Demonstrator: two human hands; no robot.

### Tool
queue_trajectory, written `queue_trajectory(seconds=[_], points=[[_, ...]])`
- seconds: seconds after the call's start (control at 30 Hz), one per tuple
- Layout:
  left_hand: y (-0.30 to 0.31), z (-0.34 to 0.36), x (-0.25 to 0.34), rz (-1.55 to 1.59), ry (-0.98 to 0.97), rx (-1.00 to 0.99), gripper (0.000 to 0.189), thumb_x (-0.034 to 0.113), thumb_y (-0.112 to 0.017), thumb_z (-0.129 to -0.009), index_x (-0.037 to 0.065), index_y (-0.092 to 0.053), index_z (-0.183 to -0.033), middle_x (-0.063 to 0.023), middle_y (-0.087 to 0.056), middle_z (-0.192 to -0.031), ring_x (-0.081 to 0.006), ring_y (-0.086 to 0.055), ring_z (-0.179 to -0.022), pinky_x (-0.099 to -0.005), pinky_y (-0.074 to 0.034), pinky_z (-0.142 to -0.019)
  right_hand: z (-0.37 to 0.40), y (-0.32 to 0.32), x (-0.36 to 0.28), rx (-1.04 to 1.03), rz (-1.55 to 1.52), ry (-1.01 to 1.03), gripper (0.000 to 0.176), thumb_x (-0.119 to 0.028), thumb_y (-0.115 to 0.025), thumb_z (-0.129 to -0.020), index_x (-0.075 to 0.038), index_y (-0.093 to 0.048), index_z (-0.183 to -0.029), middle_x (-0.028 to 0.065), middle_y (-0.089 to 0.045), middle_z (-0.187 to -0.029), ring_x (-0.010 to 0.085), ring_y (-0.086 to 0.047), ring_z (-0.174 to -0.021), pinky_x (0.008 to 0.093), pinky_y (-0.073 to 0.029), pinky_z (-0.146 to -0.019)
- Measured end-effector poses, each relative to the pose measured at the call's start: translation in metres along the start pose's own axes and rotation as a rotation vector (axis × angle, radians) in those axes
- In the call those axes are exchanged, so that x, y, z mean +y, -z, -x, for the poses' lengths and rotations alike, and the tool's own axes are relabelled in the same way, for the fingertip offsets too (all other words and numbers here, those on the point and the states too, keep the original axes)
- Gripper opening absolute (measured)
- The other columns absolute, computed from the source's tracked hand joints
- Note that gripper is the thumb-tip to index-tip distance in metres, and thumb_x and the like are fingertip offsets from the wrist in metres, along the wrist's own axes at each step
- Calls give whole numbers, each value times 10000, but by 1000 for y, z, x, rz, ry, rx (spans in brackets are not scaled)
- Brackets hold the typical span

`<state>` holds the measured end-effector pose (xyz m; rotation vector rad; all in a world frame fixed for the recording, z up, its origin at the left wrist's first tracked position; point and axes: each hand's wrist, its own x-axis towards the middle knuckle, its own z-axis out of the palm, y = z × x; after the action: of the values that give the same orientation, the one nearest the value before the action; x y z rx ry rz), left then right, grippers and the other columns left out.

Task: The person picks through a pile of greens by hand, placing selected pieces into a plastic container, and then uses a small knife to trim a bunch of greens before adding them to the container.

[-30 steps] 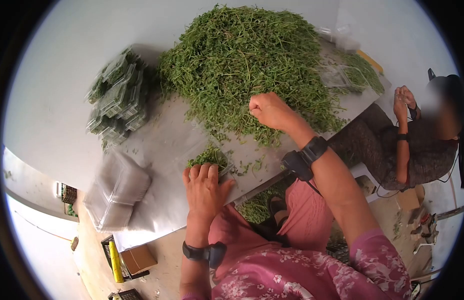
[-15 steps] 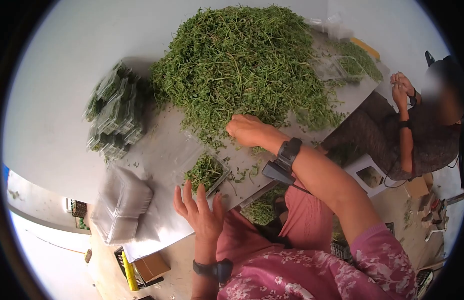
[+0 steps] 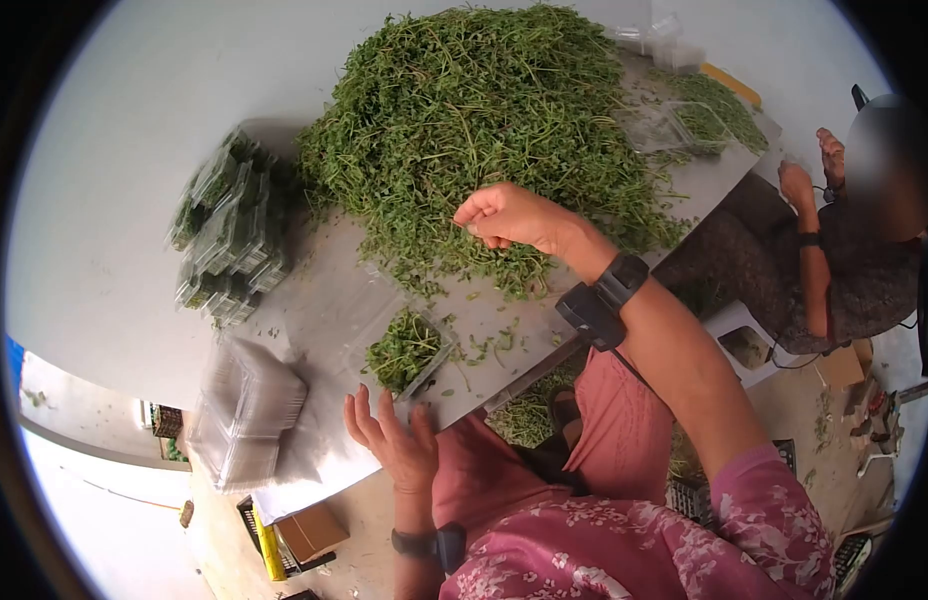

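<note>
An open clear plastic clamshell box (image 3: pixel 439 361) lies on the grey, smooth-topped table (image 3: pixel 327 262) near its front edge; its tray holds a loose mound of small-leaved green sprigs (image 3: pixel 400 347), and its transparent lid (image 3: pixel 376 302) is folded back toward the big pile. To the left stands a stack of clear plastic boxes filled with greens (image 3: pixel 227 238), piled in uneven tiers; nearer the front corner, a nested stack of clear plastic clamshells (image 3: pixel 246 408) shows ridged, glossy edges. At the table's far right, another open clear plastic container (image 3: pixel 656 128) sits among scattered greens; below the table's left corner, a black plastic crate (image 3: pixel 252 520) holds a plain brown cardboard box (image 3: pixel 314 530) and a bright yellow roll (image 3: pixel 271 553).

The broad, domed heap of tangled green stems and leaves (image 3: pixel 484 125) covers the rear middle of the table, its texture stringy and matted; loose bits trail toward the open clamshell box.

The right hand (image 3: pixel 514 218) is raised over the heap's front side, wrist bent, fingers curled in toward the thumb; whether they pinch a sprig cannot be told. The left hand (image 3: pixel 396 440) is released, its fingers spread and upturned, fingertips just beside the open clamshell box's near side.
</note>
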<state>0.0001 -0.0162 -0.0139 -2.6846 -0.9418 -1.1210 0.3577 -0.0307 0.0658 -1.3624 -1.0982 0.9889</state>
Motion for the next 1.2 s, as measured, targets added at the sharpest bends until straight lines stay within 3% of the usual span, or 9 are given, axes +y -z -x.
queue_trajectory(seconds=[0.2, 0.57, 0.7, 0.83, 0.87, 0.97, 1.2], points=[[-2, 1, 1, 30, 9, 30, 429, 121, -654, -906, 1, -531, -1299, -231, -443, -1454, -470, -338, -1391, -589, -299, -1125, 11, 9, -6, -71, -25, -31, 305, -66, -610, -916, 82, -649, -1178, 45, -653, -895, 80, -567, -692, 254, -472, -601], [-1, -1, -1, 40, 32, 3, 424, 101, -671, -886, -12, -539, -1273, -245, -475, -1401, -481, -369, -1359, -580, -331, -1103, 15, -6, -2, -137, 189, -71, 251, -133, -633, -926, 8, -680, -1127, 30, -650, -900, 103, -580, -705, 270, -477, -617], [-1, 0, -4, 41, 52, -10, 425, 94, -682, -876, -17, -541, -1262, -242, -482, -1394, -481, -377, -1352, -574, -342, -1098, 20, -7, -9, -3, 334, -11, 256, -172, -654, -921, 30, -665, -1079, 84, -684, -973, 134, -642, -766, 301, -504, -634], [0, -1, -4, 59, 79, -12, 423, 83, -679, -873, -13, -543, -1262, -241, -484, -1400, -471, -384, -1351, -560, -342, -1104, 15, 14, -7, 45, 624, -52, 200, -176, -677, -881, 4, -703, -965, 74, -691, -793, 144, -649, -689, 334, -507, -620], [0, 0, -4, 57, 80, -16, 424, 81, -679, -873, -12, -543, -1263, -241, -482, -1402, -470, -386, -1350, -559, -341, -1104, 14, 18, -2, 60, 680, -30, 178, -182, -686, -856, -7, -711, -880, 76, -648, -673, 154, -636, -629, 339, -491, -586], [-1, -1, -5, 57, 82, -19, 429, 75, -677, -871, -5, -540, -1269, -242, -475, -1410, -466, -390, -1345, -557, -341, -1104, 19, 26, 6, 79, 829, 7, 184, -188, -696, -837, -5, -691, -824, 124, -641, -671, 208, -622, -588, 367, -484, -566], [-2, 0, -5, 68, 92, -22, 440, 72, -675, -870, -6, -530, -1277, -241, -461, -1422, -462, -396, -1337, -552, -340, -1104, 41, 21, 0, 116, 981, -107, 216, -196, -774, -765, -6, -677, -802, 190, -651, -724, 358, -643, -666, 480, -504, -609]])
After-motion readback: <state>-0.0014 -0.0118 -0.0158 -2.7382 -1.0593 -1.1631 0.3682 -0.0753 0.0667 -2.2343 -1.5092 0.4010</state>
